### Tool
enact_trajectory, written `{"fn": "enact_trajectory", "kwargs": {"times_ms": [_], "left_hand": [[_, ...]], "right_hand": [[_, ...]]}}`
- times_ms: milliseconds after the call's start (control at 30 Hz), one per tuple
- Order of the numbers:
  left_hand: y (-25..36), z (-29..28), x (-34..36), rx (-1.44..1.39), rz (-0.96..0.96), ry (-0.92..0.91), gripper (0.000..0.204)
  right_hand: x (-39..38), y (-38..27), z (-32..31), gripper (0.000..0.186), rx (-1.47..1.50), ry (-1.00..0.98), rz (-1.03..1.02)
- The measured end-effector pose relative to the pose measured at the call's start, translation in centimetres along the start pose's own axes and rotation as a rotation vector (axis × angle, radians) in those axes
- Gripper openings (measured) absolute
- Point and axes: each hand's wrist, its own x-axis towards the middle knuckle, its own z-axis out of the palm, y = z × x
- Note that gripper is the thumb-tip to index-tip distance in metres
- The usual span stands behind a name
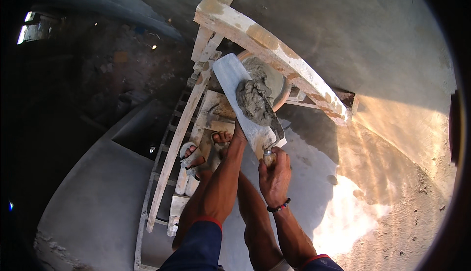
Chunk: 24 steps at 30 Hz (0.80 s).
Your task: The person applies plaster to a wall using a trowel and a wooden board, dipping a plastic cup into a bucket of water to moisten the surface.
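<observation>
Wooden scaffold point(274, 50) carries mortar pan point(279, 82), sandalled feet point(196, 155).

Dark blue sleeves with red cuffs are pushed up, a beaded bracelet point(278, 206) circles the right wrist, and sandals point(192, 159) cover the feet.

I look down on a rough timber scaffold point(274, 50) — pale planks spattered with cement — with a ladder-like frame point(164, 168) descending into a dark lower space. Grey plastered wall point(373, 30) curves across the upper right. Strong warm sunlight point(353, 212) falls on the gritty surface at lower right — the left side remains in deep shadow point(73, 89).
</observation>
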Motion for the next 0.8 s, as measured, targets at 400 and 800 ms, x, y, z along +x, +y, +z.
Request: {"fn": "enact_trajectory", "kwargs": {"times_ms": [400, 800], "left_hand": [[0.8, -0.9, -2.0, 0.016, -0.031, 0.088, 0.047], [5.1, 1.1, -7.5, 0.174, 0.128, 0.335, 0.045]], "right_hand": [[-2.9, 2.6, -1.7, 0.034, 0.268, 0.026, -0.214], [5.9, 8.0, 1.1, 0.038, -0.219, -0.104, -0.123]]}}
